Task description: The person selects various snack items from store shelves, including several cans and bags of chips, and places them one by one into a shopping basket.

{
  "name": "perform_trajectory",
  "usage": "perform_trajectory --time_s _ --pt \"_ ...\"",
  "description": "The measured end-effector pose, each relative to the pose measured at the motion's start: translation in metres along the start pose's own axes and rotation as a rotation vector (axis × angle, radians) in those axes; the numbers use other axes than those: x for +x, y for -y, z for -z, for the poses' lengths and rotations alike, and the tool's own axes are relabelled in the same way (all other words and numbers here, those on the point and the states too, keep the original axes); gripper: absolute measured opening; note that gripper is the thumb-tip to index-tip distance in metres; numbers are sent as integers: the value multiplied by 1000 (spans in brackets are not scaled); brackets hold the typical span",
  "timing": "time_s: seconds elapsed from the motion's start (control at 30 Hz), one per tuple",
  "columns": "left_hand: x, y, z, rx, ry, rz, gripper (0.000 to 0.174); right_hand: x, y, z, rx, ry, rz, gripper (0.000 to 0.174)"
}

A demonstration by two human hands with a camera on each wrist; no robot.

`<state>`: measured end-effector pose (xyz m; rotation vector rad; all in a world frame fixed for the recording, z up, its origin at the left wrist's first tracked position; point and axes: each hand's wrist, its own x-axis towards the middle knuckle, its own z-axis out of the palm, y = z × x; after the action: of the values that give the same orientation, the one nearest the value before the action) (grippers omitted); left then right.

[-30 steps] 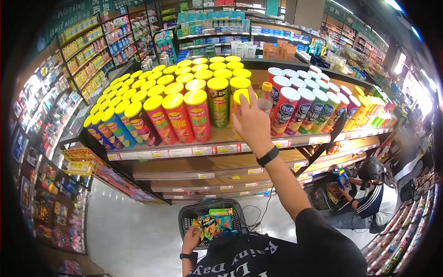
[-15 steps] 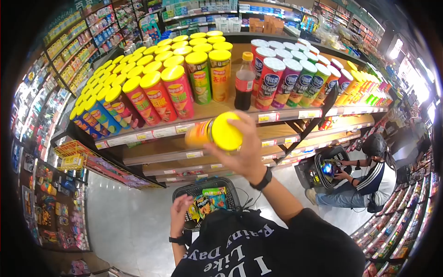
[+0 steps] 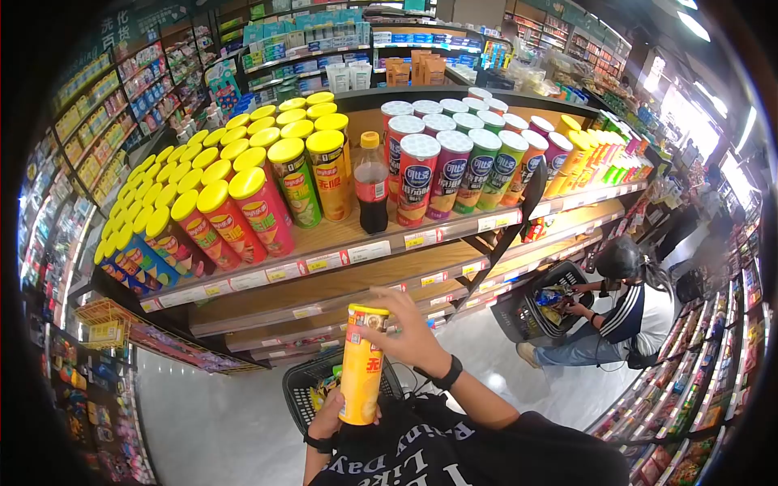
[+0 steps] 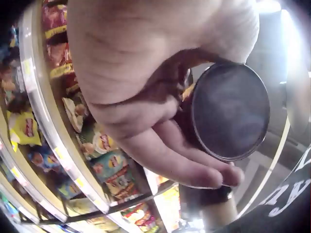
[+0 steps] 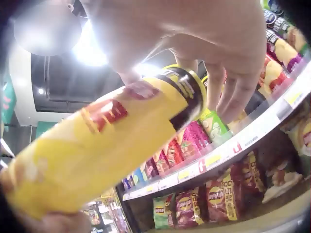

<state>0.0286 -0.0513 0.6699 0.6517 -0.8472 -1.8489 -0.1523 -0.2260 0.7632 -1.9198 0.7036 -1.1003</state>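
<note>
A yellow potato chip canister [image 3: 361, 381] stands nearly upright in front of my chest. My right hand [image 3: 412, 328] grips it near the top, by its yellow lid. My left hand [image 3: 326, 418] holds its lower end. In the left wrist view, the fingers [image 4: 170, 160] curl round the side of the canister's round metal base [image 4: 231, 112]. The right wrist view has the canister [image 5: 107, 141] tilted across the frame, thumb on one side and fingers on the other. Under it is a black basket [image 3: 297, 397] with snack bags, partly hidden by the canister and my left hand.
On the shelf ahead stand yellow-lidded chip canisters [image 3: 231, 211], a cola bottle [image 3: 371, 190] and white-lidded canisters [image 3: 417, 182]. Lower shelf boards [image 3: 324, 283] run beneath. To the right, a crouching person [image 3: 632, 300] handles packets over another basket [image 3: 519, 312].
My right hand took the yellow canister from the shelf front and brought it down and back towards my chest, turning it upright. My left hand left the basket's snack bags and took the canister's lower end.
</note>
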Motion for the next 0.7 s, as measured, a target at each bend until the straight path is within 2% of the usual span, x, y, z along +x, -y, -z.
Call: perform_trajectory --time_s 0.07,0.17,0.2,0.3,0.33,0.43,0.47,0.57,0.6,0.7 --pt "3 -1 -13 -123 26 -8 91 7 -7 -2 201 -29 30 38" --pt "9 -6 -18 -253 134 -34 89 12 -3 -13 646 -53 -199 34" --pt "10 -8 -15 -281 185 -47 87 16 7 -18 679 -112 -204 27" --pt "15 -14 -17 60 -276 -124 83 30 5 -25 519 -151 -188 24" --pt "12 -43 -39 -33 -210 -166 77 37 1 -32 409 -199 -76 20" --pt "1 -63 -46 129 -206 -240 80 54 23 -36 512 -68 -221 20" --pt "0 -69 -52 115 -211 -205 81 62 22 -39 518 -16 -206 24" --pt "0 -84 -59 -43 -176 -241 86 88 39 -45 468 -28 -8 29" --pt "-2 -87 -57 -63 -162 -253 97 96 41 -46 524 34 18 31" --pt "-5 -94 -56 -176 -167 -330 105 116 51 -50 518 150 36 30"
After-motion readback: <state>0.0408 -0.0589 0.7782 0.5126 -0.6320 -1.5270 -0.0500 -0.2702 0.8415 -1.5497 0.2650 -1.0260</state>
